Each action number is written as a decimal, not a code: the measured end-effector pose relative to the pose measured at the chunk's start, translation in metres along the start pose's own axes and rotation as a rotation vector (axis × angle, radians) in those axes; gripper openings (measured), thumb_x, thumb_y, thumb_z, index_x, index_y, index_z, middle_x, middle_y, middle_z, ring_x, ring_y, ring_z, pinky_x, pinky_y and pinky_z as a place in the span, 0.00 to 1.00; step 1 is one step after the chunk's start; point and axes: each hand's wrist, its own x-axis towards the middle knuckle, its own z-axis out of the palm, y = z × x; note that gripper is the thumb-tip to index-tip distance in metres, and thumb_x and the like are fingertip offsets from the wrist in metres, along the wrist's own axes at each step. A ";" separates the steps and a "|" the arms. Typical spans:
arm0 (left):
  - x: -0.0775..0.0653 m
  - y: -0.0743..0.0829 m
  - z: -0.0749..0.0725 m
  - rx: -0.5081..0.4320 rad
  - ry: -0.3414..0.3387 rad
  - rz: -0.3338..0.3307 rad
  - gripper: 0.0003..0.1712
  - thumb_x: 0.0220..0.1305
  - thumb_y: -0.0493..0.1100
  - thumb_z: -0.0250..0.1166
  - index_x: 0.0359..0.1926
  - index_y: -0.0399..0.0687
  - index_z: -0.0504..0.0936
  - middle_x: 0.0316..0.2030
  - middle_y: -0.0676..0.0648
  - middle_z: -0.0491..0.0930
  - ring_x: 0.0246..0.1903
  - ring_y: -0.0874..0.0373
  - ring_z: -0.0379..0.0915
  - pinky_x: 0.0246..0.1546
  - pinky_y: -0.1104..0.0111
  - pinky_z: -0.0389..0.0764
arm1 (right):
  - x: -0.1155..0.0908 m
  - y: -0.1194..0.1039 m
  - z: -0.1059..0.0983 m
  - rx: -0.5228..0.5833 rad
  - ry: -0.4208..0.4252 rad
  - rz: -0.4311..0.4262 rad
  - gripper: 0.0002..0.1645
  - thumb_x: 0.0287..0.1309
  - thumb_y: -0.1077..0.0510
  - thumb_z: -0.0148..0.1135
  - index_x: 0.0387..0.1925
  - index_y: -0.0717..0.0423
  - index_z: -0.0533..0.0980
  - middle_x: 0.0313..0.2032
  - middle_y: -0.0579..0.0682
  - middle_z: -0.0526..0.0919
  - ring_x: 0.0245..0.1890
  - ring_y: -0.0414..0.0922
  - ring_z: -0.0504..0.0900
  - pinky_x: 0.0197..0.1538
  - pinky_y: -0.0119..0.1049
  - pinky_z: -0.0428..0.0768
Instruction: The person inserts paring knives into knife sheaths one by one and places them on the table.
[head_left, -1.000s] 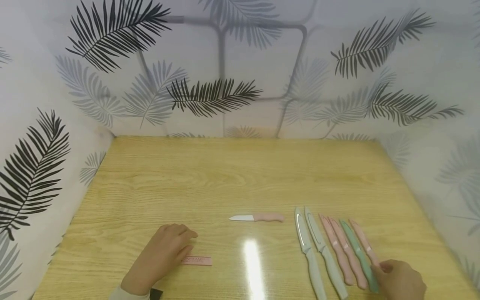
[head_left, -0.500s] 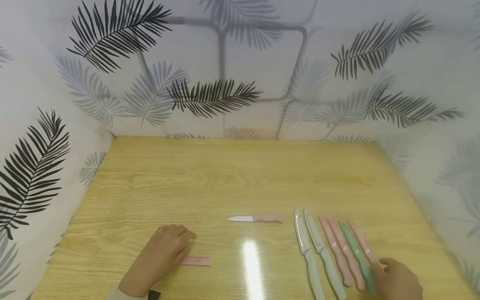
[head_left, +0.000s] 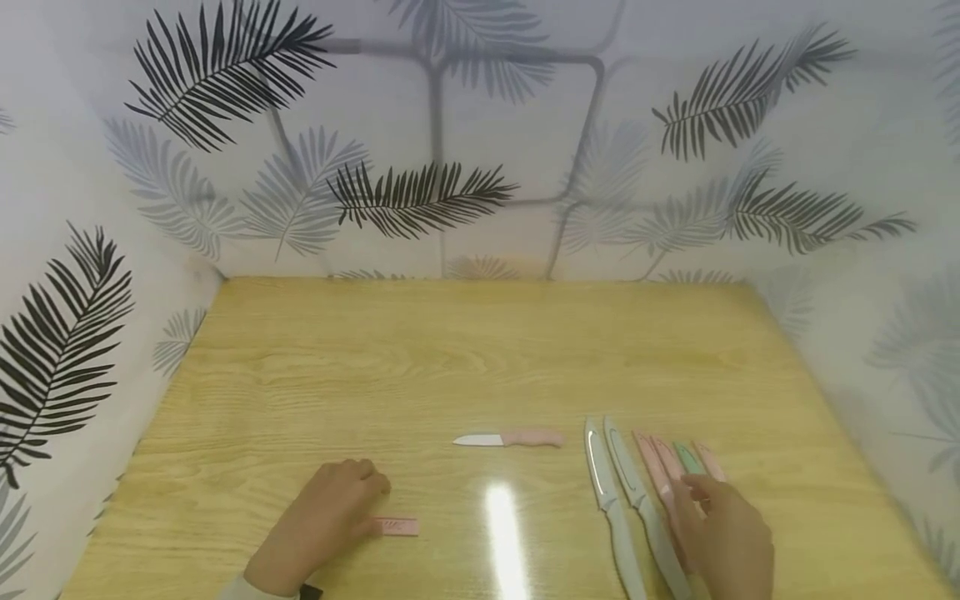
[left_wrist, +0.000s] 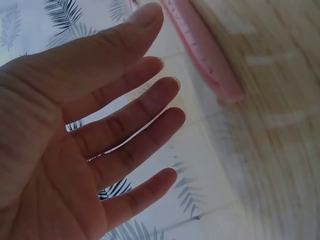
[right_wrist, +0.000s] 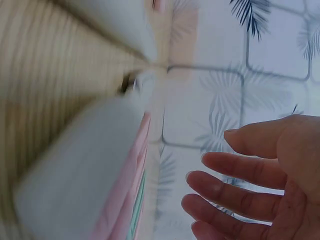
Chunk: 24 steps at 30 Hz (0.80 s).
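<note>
My left hand (head_left: 322, 517) is at the front left with relaxed, spread fingers. Beside its thumb lies a flat pink piece with raised lettering (head_left: 397, 527), like a blade cover; the left wrist view shows the fingers apart from it. My right hand (head_left: 727, 533) hovers over the row of knives, its fingers loosely bent and holding nothing in the right wrist view. Under it are two pink knives (head_left: 652, 458), a green knife (head_left: 688, 458) and a paler pink knife (head_left: 709, 461), their handles mostly hidden. A small pink paring knife (head_left: 532, 437) with a bare white blade lies mid-table.
Two larger pale grey-green knives (head_left: 625, 550) lie side by side just left of the right hand, tips pointing away. A wood-grain table (head_left: 420, 350) runs back to a leaf-patterned backdrop (head_left: 510, 242). Bright glare (head_left: 504, 533) marks the front middle of the table.
My right hand has let go of the paler pink knife at the row's right end and moved left over the other knives. The left hand has stayed nearly in place.
</note>
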 end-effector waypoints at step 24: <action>0.003 0.003 0.010 0.026 -0.028 -0.031 0.14 0.37 0.44 0.75 0.23 0.49 0.77 0.23 0.57 0.68 0.23 0.64 0.64 0.24 0.72 0.71 | -0.003 -0.035 0.026 0.069 -0.031 -0.114 0.15 0.62 0.48 0.55 0.39 0.52 0.81 0.33 0.48 0.83 0.34 0.48 0.80 0.34 0.45 0.80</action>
